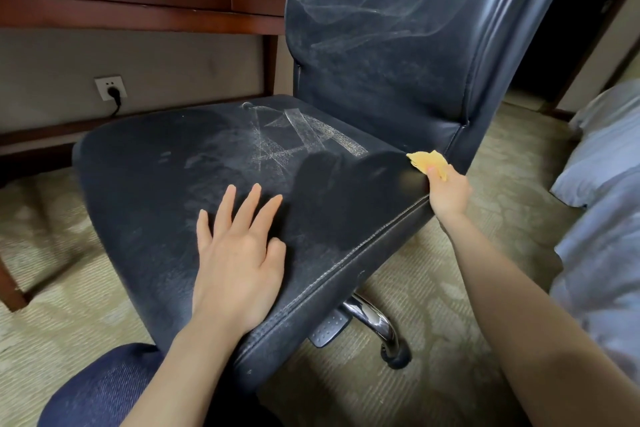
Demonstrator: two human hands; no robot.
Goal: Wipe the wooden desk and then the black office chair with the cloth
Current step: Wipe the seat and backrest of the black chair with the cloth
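From the head camera, my right hand (448, 192) pinches the yellow cloth (427, 163) between thumb and fingers. Most of it is bunched in my fist and a crumpled corner pokes out above my thumb. It looks light, limp and thin, so I judge it best held wadded like this, with a pad of it under my fingers rather than a loose flap.

The cloth sits at the far right edge of the chair seat (156, 184), just below the backrest (381, 45). My right arm is stretched nearly straight, with the wrist over the seat's stitched edge.

Left of the cloth the seat shows a dark, clean patch, and beyond that pale dusty streaks. The leather looks smooth, and the chair stands on a chrome wheeled base (374, 319), so it may roll or swivel under pressure.

My left hand (235, 260) lies flat on the near seat with its fingers spread, holding nothing and bracing the chair. The desk (138, 14) stands well beyond both hands.
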